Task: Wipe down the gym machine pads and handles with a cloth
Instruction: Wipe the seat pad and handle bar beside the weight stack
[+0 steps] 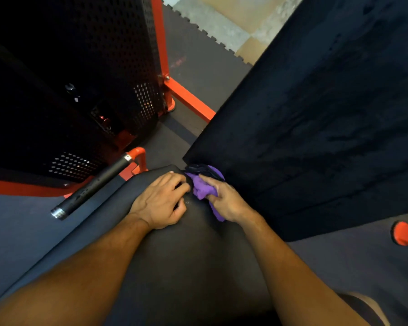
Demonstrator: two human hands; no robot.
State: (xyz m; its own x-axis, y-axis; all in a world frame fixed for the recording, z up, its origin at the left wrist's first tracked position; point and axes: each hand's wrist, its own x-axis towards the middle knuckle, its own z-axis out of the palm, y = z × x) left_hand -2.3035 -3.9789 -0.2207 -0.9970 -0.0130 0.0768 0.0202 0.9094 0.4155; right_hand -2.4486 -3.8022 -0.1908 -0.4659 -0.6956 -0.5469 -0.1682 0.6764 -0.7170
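Note:
A purple cloth [201, 188] is bunched where the black seat pad [174, 255] meets the big black back pad [316, 125]. My right hand [224, 201] grips the cloth and presses it into that corner. Just to its left, my left hand [161, 202] rests on the seat pad, its fingers curled down against the surface with nothing visibly held. A black handle [94, 187] with a metal end cap sticks out from the orange frame, left of the seat.
A black perforated weight-stack guard [80, 78] stands at the upper left, bordered by orange frame bars [189, 97]. Dark rubber floor mats [198, 55] give way to pale tiles at the top. An orange part [406, 235] shows at the right edge.

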